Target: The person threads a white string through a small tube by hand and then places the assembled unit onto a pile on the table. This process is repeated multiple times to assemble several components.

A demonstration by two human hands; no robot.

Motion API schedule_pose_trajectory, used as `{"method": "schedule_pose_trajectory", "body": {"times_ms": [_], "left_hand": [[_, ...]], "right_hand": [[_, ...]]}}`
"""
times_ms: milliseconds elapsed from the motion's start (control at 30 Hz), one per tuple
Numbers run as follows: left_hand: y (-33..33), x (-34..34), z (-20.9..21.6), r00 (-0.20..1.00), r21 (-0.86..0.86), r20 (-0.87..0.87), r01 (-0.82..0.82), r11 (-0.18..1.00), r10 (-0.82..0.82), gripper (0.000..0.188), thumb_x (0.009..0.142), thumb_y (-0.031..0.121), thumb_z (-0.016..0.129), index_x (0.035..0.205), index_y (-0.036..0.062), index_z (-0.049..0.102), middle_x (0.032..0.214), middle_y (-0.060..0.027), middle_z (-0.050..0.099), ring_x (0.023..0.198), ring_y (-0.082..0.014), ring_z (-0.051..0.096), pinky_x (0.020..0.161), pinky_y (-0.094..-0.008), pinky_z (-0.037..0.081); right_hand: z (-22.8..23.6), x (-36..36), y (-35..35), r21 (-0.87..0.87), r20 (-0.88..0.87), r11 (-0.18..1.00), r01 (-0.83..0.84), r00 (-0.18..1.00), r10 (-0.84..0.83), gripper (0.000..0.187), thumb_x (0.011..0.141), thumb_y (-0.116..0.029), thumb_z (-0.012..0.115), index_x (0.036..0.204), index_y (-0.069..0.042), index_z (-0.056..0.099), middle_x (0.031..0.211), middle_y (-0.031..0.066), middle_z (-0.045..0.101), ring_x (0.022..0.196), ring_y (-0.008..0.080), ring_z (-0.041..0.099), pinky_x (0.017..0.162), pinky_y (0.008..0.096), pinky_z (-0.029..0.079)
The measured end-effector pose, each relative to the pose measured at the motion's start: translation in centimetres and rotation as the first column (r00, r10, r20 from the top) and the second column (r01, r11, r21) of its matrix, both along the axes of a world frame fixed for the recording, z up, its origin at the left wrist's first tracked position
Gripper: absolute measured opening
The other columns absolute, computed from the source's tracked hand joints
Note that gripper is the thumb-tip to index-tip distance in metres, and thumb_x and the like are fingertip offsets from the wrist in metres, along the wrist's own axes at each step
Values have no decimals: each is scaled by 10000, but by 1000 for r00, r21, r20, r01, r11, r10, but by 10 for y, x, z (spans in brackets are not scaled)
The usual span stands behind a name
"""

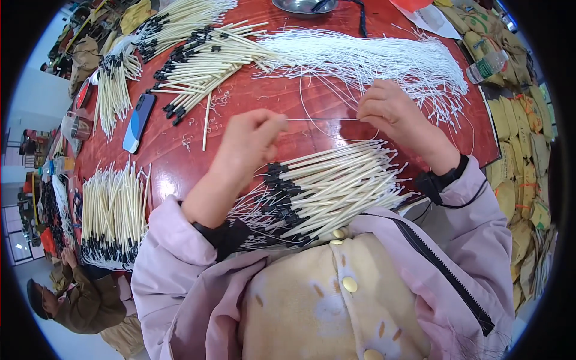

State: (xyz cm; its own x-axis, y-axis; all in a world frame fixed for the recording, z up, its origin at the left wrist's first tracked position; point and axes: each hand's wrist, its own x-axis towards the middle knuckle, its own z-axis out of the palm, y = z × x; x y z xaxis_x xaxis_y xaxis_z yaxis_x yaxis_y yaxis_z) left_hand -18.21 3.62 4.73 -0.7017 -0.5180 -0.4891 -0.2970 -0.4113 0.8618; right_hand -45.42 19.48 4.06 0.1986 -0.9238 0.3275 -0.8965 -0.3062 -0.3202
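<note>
A white string (324,119) runs taut and level between my hands above the red table (252,103). My left hand (255,138) pinches one end between thumb and fingers. At the other end, my right hand (387,108) grips the string with bent fingers. Beyond my right hand spreads a long bundle of loose white strings (360,54), and a few strands trail from it toward me. Close to my body, below both hands, lies a heap of cream-coloured sticks (342,183) with black pieces at their left ends and white strings attached.
More black-ended sticks (207,60) lie at the far left, another pile (114,210) at the near left. A blue phone (139,123), a metal bowl (303,5) and a plastic bottle (487,66) are around. Sacks (522,156) stack at right; a person (84,303) sits at lower left.
</note>
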Motion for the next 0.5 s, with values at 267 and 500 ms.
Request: {"method": "schedule_pose_trajectory", "body": {"times_ms": [267, 500], "left_hand": [[-34, 83, -59, 929, -787, 267, 56, 615, 257, 256, 887, 217, 727, 784, -15, 695, 602, -99, 628, 544, -217, 616, 545, -369, 461], [-29, 97, -57, 876, -855, 334, 126, 504, 349, 250, 868, 214, 717, 767, -12, 687, 616, -165, 629, 577, -319, 645, 587, -423, 483]], "right_hand": [[-35, 7, -37, 92, -203, 991, -96, 973, 113, 233, 832, -146, 719, 1054, -78, 738, 1175, 40, 707, 1011, 256, 589, 922, 394, 460], [-40, 8, -15, 106, -182, 993, -55, 981, 73, 547, 962, -517, 553, 1251, -71, 684, 1429, 108, 593, 1225, 323, 528, 1070, 435, 400]]}}
